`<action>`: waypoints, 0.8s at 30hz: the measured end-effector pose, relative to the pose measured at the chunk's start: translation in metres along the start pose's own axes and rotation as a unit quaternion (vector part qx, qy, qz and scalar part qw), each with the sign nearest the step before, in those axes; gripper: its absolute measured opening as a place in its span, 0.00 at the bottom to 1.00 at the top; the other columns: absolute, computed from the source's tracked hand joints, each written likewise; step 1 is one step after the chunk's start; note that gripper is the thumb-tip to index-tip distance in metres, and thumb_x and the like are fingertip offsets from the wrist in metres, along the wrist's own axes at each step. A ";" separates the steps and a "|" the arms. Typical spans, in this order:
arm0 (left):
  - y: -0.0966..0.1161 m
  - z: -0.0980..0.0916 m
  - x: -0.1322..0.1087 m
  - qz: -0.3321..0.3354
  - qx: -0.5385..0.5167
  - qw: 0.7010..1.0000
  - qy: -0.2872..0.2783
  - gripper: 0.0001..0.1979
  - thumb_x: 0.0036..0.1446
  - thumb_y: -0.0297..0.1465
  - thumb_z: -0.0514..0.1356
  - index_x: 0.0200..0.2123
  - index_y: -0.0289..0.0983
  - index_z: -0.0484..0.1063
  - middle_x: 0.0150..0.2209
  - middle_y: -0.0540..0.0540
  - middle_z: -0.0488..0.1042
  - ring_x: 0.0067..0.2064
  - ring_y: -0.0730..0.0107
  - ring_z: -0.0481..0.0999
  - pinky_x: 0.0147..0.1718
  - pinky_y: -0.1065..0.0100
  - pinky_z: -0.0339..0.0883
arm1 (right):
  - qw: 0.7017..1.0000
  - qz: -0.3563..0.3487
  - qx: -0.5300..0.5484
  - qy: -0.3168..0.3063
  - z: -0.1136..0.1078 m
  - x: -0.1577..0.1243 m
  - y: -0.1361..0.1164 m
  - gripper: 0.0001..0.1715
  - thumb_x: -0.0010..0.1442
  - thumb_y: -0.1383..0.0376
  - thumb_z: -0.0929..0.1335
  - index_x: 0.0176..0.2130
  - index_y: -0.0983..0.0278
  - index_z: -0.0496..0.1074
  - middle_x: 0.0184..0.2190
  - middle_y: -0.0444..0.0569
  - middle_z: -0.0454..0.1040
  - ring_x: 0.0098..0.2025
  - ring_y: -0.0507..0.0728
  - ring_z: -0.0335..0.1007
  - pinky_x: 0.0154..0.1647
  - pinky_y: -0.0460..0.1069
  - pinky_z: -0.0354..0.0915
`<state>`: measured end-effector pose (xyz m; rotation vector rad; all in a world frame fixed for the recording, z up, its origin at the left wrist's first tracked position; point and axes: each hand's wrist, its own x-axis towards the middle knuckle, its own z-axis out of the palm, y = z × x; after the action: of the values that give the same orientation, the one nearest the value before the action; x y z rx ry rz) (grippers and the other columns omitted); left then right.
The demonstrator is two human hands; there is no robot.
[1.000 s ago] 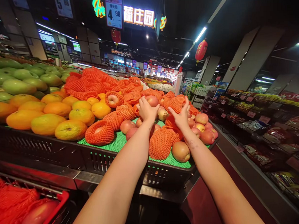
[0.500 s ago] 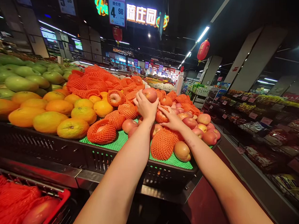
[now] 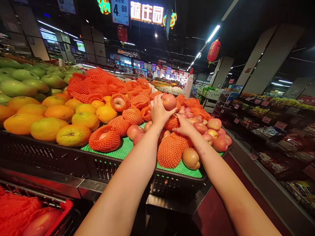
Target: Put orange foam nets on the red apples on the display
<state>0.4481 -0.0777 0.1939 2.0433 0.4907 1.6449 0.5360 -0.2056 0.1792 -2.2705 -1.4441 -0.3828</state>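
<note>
My left hand [image 3: 159, 112] is raised over a fruit display and holds a red apple [image 3: 169, 101] in its fingers. Just right of it and lower, my right hand [image 3: 183, 125] rests on an apple in an orange foam net [image 3: 171, 122], fingers curled over it. Bare red apples [image 3: 214, 124] and more netted ones [image 3: 171, 150] lie around both hands on a green mat [image 3: 122, 152] in a black crate [image 3: 107, 168].
Oranges [image 3: 60, 112] and green fruit [image 3: 17, 87] fill the crates to the left. A red basket [image 3: 57, 218] with netted fruit sits at the lower left. Shelves of packaged goods [image 3: 271, 127] line the aisle on the right. A price sign [image 3: 120, 9] hangs overhead.
My left hand lifted the apple off the pile and moved it up and right. My right hand came down from a raised net onto the netted apple below.
</note>
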 end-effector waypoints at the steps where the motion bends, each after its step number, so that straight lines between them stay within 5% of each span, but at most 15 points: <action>1: -0.001 0.001 -0.001 0.006 0.006 1.000 -0.018 0.38 0.47 0.35 0.76 0.58 0.39 0.64 0.60 0.39 0.71 0.61 0.49 0.70 0.63 0.54 0.63 | 1.000 0.011 0.004 0.008 0.001 0.000 0.001 0.57 0.51 0.68 0.78 0.73 0.65 0.56 0.61 0.63 0.74 0.61 0.72 0.73 0.63 0.66 0.68; 10: -0.015 0.016 -0.005 -0.093 -0.010 0.993 -0.078 0.37 0.46 0.38 0.77 0.55 0.36 0.64 0.57 0.35 0.72 0.60 0.49 0.73 0.60 0.55 0.66 | 0.996 0.078 -0.017 0.038 -0.003 0.001 0.004 0.47 0.44 0.77 0.74 0.63 0.64 0.69 0.55 0.59 0.78 0.54 0.70 0.77 0.55 0.64 0.74; 16: -0.014 0.013 -0.006 -0.101 0.004 0.993 -0.055 0.39 0.46 0.37 0.78 0.56 0.34 0.64 0.59 0.33 0.72 0.62 0.48 0.72 0.62 0.55 0.65 | 0.998 0.002 0.057 0.035 -0.002 -0.002 0.013 0.50 0.46 0.75 0.77 0.67 0.66 0.65 0.61 0.61 0.73 0.64 0.69 0.70 0.67 0.64 0.65; 21: 0.005 0.004 -0.004 -0.047 -0.026 0.999 -0.004 0.33 0.51 0.44 0.74 0.55 0.39 0.66 0.57 0.39 0.75 0.58 0.52 0.75 0.59 0.56 0.67 | 0.963 -0.033 0.178 0.200 -0.006 -0.003 0.012 0.65 0.49 0.65 0.80 0.75 0.63 0.49 0.72 0.64 0.58 0.71 0.69 0.61 0.71 0.66 0.61; 24: 0.022 -0.004 -0.007 -0.017 -0.041 0.996 -0.077 0.27 0.54 0.49 0.70 0.49 0.38 0.72 0.47 0.42 0.79 0.50 0.53 0.79 0.52 0.57 0.71 | 0.940 -0.068 0.225 0.247 -0.010 -0.005 0.005 0.71 0.49 0.63 0.79 0.77 0.57 0.41 0.74 0.62 0.53 0.69 0.67 0.62 0.68 0.64 0.65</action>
<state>0.4422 -0.0988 0.2013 2.0710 0.3954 1.4499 0.5382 -0.2161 0.1843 -1.5751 -1.2649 -0.5525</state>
